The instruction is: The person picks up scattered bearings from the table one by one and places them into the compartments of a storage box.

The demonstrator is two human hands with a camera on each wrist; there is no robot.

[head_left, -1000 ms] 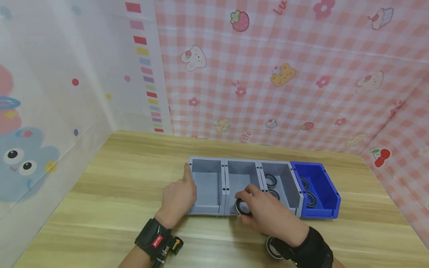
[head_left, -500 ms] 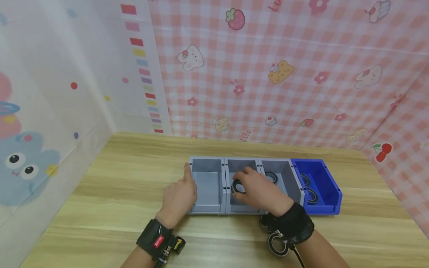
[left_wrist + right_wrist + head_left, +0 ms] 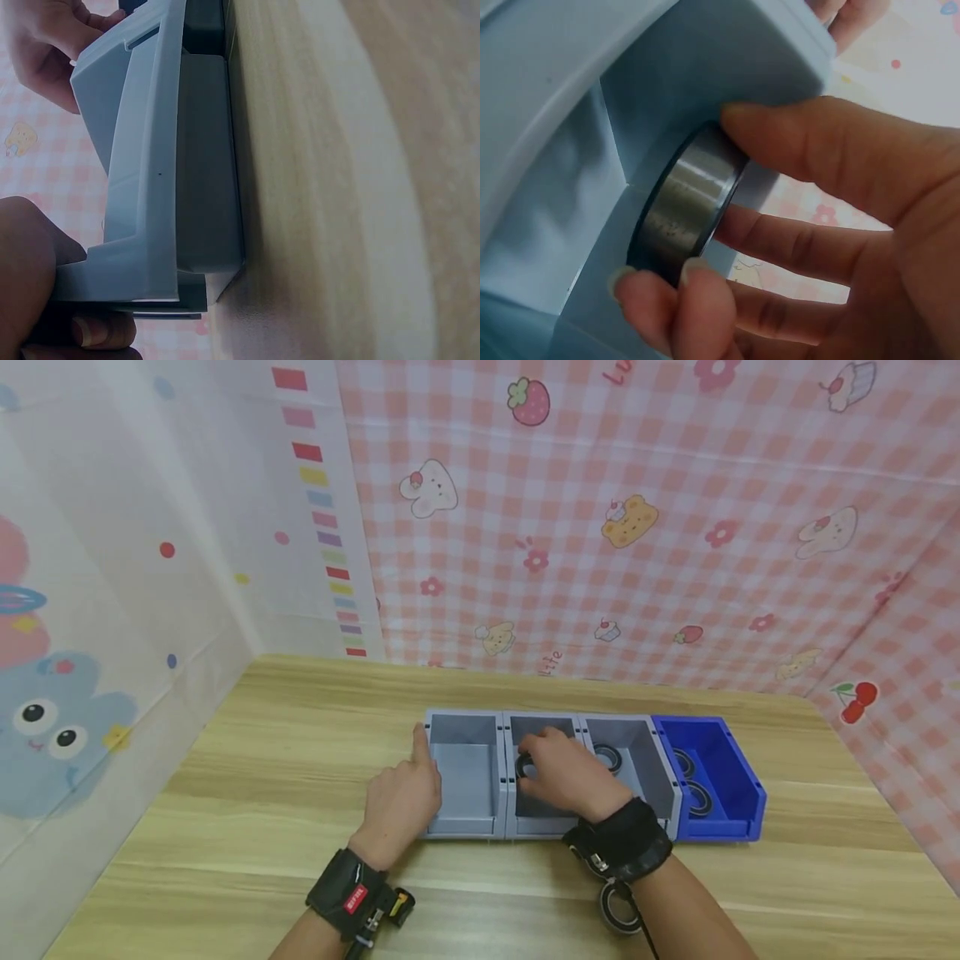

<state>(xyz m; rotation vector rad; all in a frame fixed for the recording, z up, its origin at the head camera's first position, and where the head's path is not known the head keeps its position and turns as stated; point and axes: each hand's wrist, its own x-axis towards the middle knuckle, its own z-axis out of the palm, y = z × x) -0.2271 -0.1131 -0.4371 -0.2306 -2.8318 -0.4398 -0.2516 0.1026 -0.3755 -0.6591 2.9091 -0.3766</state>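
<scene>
Inside the second grey bin [image 3: 545, 823], my right hand [image 3: 568, 774] holds a ball bearing [image 3: 686, 199] by its rim. In the right wrist view the thumb lies on its upper edge and fingertips curl at its lower side; the bearing is tilted near the bin wall. My left hand [image 3: 401, 797] grips the side wall of the leftmost grey bin [image 3: 161, 180], thumb on one side, curled fingers on the other, index finger stretched along it in the head view. No bearing shows in this leftmost bin.
The third grey bin [image 3: 660, 781] shows a bearing [image 3: 617, 758]; the right hand partly covers that bin. The blue bin [image 3: 738, 777] at the right end holds two bearings [image 3: 706, 802]. Another bearing [image 3: 619, 930] lies on the wooden table [image 3: 225, 810] below the right wrist.
The right hand has carried the bearing from the second bin's front edge back and down into that bin. The left hand stays at the leftmost bin.
</scene>
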